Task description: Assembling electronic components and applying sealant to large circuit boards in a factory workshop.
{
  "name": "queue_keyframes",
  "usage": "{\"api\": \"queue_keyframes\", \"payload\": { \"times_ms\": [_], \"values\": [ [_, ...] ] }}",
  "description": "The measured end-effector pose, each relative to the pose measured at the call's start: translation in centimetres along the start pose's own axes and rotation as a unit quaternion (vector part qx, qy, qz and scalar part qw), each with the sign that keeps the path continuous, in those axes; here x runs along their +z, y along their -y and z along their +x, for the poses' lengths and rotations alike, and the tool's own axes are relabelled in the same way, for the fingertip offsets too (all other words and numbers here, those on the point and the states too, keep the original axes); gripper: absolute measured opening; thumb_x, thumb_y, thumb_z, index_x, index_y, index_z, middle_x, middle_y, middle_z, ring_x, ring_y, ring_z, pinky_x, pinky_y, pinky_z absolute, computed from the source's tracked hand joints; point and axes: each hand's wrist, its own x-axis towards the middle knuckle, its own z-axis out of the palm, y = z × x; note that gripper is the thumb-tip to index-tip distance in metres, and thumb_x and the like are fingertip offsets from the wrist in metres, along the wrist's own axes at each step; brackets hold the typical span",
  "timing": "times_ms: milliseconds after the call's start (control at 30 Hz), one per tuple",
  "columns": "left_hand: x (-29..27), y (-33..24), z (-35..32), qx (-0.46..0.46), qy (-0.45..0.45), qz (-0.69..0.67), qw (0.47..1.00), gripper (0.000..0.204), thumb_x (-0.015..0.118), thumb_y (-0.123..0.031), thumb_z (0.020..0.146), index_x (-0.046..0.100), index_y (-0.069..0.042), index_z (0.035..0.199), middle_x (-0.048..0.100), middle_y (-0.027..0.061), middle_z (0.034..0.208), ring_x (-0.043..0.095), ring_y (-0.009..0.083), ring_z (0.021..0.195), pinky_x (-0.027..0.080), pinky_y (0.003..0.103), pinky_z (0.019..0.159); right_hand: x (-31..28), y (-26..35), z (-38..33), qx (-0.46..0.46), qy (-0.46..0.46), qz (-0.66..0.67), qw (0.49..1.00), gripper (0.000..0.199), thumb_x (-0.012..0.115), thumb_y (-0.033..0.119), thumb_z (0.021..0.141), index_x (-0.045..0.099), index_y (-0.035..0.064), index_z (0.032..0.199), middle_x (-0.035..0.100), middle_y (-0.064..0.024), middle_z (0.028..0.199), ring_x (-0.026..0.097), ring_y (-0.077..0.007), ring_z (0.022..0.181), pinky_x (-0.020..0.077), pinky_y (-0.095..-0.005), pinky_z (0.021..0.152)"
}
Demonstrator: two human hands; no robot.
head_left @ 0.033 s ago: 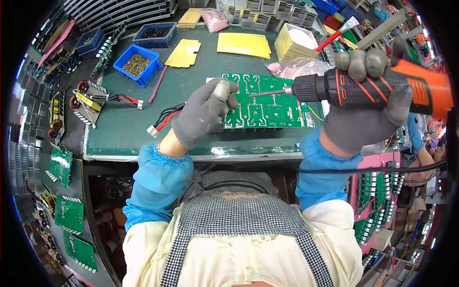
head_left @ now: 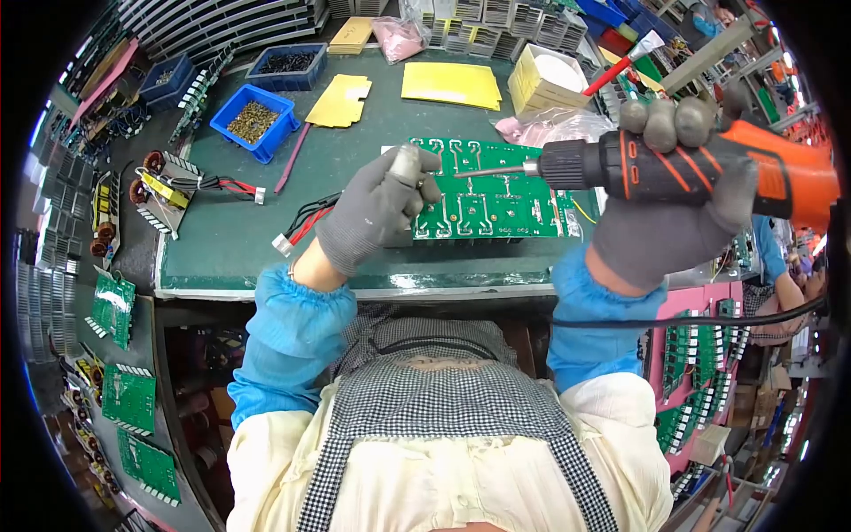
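My right hand (head_left: 665,232), in a grey glove, grips an orange and black power drill (head_left: 651,166), held level. Its long thin bit (head_left: 490,172) points left over a green circuit board (head_left: 510,211). The tip is close to my left fingers; I cannot tell whether it touches anything. My left hand (head_left: 368,208), also gloved, is closed at the board's left edge, thumb and fingertips pinched together. Whatever they hold, if anything, is hidden. Red and black wires (head_left: 312,220) with a white connector lie beside my left wrist.
A blue bin (head_left: 255,122) of small brass-coloured parts and a darker bin (head_left: 288,65) stand far left. Yellow sheets (head_left: 452,83) and a carton (head_left: 548,80) lie behind the board. A wired coil assembly (head_left: 166,191) sits left. The drill's black cable (head_left: 691,317) crosses my right sleeve.
My right hand and the drill have shifted very slightly left, bringing the bit tip a little nearer my left fingers. My left hand stays almost in place.
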Motion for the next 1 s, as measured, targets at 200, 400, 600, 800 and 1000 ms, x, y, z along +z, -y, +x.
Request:
{"api": "queue_keyframes", "payload": {
  "times_ms": [200,400,600,800,1000],
  "values": [
    [-0.5,0.4,-0.1,-0.028,0.002,-0.029,0.999,0.067,0.035,-0.059,0.104,0.055,0.000,0.130,0.062,0.0005,0.093,0.047,0.0021,0.072,0.040,0.015,0.059,0.7,-3.9,-2.7,0.029,-0.108,-0.054,0.992,0.040,0.060,0.031,0.094,0.052,0.0043,0.124,0.064,-0.0086,0.091,0.065,-0.0213,0.081,0.0560,-0.0504,0.085],
    [0.3,-0.4,-0.3,-0.047,0.021,0.014,0.999,0.048,0.057,-0.036,0.101,0.055,0.001,0.131,0.065,0.0050,0.099,0.049,0.0027,0.073,0.040,0.017,0.059,-0.4,-3.6,-2.6,0.008,-0.107,-0.050,0.993,0.048,0.061,0.026,0.094,0.045,0.0043,0.133,0.064,-0.0088,0.092,0.067,-0.0225,0.080,0.0571,-0.0503,0.081],
    [0.4,0.7,-0.2,-0.011,0.023,0.059,0.998,0.029,0.071,-0.011,0.091,0.065,-0.001,0.118,0.067,0.0023,0.093,0.057,0.0050,0.081,0.046,0.020,0.067,-0.8,-2.3,-2.8,-0.006,-0.077,-0.044,0.996,0.063,0.067,0.034,0.090,0.041,0.0060,0.140,0.062,-0.0098,0.092,0.064,-0.0219,0.081,0.0560,-0.0465,0.084],
    [0.9,1.5,-0.2,0.075,0.003,0.120,0.990,0.020,0.068,-0.011,0.093,0.069,-0.001,0.110,0.066,-0.0013,0.090,0.057,0.0060,0.083,0.047,0.023,0.075,-1.0,-1.4,-2.8,0.010,-0.075,0.002,0.997,0.059,0.067,0.033,0.090,0.045,0.0069,0.138,0.061,-0.0094,0.092,0.063,-0.0224,0.081,0.0539,-0.0473,0.086],
    [1.4,1.8,-0.4,0.091,-0.002,0.130,0.987,0.019,0.069,-0.008,0.091,0.069,-0.001,0.108,0.066,-0.0008,0.089,0.056,0.0059,0.081,0.048,0.024,0.073,-1.5,-1.4,-3.3,0.008,-0.120,-0.058,0.991,0.059,0.067,0.035,0.091,0.045,0.0077,0.138,0.061,-0.0095,0.092,0.063,-0.0222,0.082,0.0531,-0.0484,0.087]
  ]
}}
